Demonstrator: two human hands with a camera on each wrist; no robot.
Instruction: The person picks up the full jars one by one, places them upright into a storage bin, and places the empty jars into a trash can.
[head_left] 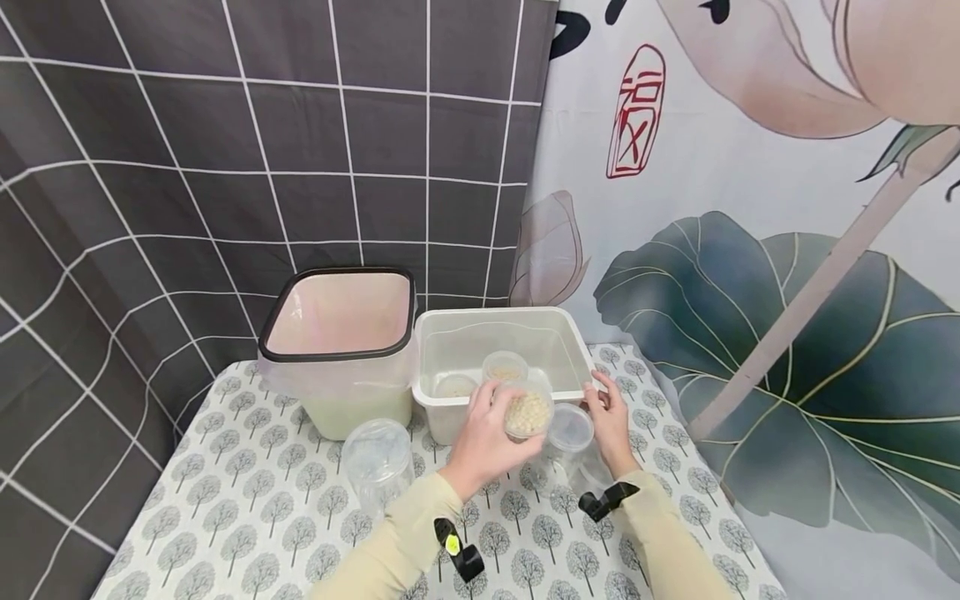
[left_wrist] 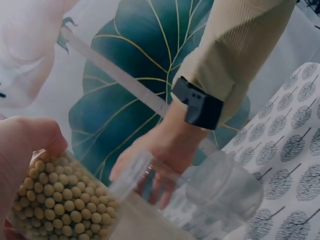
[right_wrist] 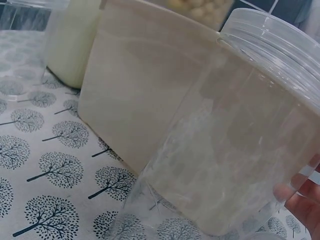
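Note:
My left hand [head_left: 491, 437] grips a clear plastic jar of soybeans [head_left: 527, 414], tilted, just over the front rim of a white bin [head_left: 438, 402]. In the left wrist view the pale round soybeans [left_wrist: 65, 200] show through the jar wall, with part of the left hand [left_wrist: 25, 145] at the edge. My right hand [head_left: 611, 425] holds the bin's front right corner, its fingers at the rim. Inside the bin stand two small clear jars [head_left: 505, 367], one at the left [head_left: 455, 386] partly hidden, their contents hard to make out.
An empty-looking clear jar [head_left: 570, 429] stands before the bin near my right hand; its lid and wall fill much of the right wrist view. Another clear jar [head_left: 377, 467] stands at the left. A pale trash bin [head_left: 352, 408] with a black rim is left of the white bin.

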